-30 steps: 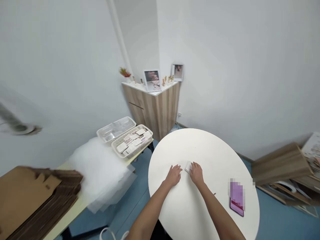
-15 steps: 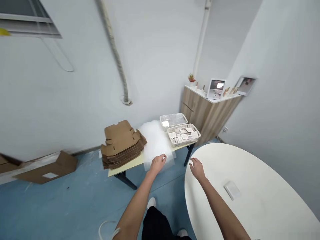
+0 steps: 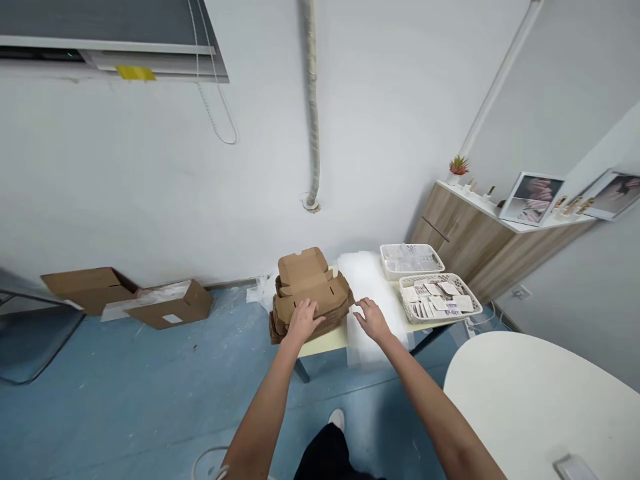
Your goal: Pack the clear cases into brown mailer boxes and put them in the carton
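Note:
A stack of flat-folded brown cardboard box blanks lies on a pale yellow table. My left hand rests on the front of the stack, its fingers spread and holding nothing. My right hand hangs open just right of the stack, not touching it, above a heap of white translucent foam sheets. Behind the hands, the lower part of the stack is partly hidden.
On the table's right stand a white plastic basket of small printed cards and a clear tray. A round white table holds a small white item at lower right. Cardboard boxes lie on the floor by the wall.
My view has swung left, away from the round table. Both hands have left the small white item there, and my left hand now rests on the cardboard stack.

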`<state>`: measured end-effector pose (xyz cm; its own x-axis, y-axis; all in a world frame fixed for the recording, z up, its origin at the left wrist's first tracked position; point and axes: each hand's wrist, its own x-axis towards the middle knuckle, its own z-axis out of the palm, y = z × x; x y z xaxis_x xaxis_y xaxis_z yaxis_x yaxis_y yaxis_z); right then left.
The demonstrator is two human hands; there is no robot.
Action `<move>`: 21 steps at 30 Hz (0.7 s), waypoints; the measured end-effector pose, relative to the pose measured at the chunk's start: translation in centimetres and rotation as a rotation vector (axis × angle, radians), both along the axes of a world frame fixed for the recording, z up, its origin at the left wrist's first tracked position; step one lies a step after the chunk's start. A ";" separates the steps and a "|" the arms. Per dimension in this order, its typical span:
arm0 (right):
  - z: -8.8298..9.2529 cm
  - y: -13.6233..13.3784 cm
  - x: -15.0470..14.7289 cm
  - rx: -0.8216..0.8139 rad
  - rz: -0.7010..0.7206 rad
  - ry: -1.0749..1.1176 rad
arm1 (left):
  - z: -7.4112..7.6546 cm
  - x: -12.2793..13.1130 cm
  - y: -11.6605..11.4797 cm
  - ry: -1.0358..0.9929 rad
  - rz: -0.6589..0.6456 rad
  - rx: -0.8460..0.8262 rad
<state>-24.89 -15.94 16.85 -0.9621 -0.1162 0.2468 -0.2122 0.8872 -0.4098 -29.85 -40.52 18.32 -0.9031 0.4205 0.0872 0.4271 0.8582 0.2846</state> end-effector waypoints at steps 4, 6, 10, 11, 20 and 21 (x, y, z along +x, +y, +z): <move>1.3 -3.3 -3.4 0.034 0.086 0.000 | -0.2 -2.6 -2.2 -0.119 -0.042 -0.073; 1.6 -4.3 -4.7 0.074 0.122 -0.031 | -0.2 -3.6 -2.9 -0.173 -0.066 -0.076; 1.5 -5.3 -6.6 0.128 0.163 -0.122 | 0.1 -5.2 -3.7 -0.267 -0.107 -0.039; 1.5 -5.4 -7.0 0.134 0.169 -0.146 | 0.2 -5.5 -3.9 -0.291 -0.114 -0.032; 2.8 -6.3 -10.9 0.231 0.270 -0.432 | 0.9 -8.0 -4.4 -0.454 -0.143 -0.020; 2.8 -6.4 -11.3 0.241 0.275 -0.448 | 0.8 -8.2 -4.4 -0.456 -0.146 -0.013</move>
<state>-36.15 -22.36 19.65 -0.8929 -0.3794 -0.2423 -0.3006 0.9032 -0.3065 -38.09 -44.93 19.14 -0.7795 0.5445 -0.3099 0.3778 0.8031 0.4607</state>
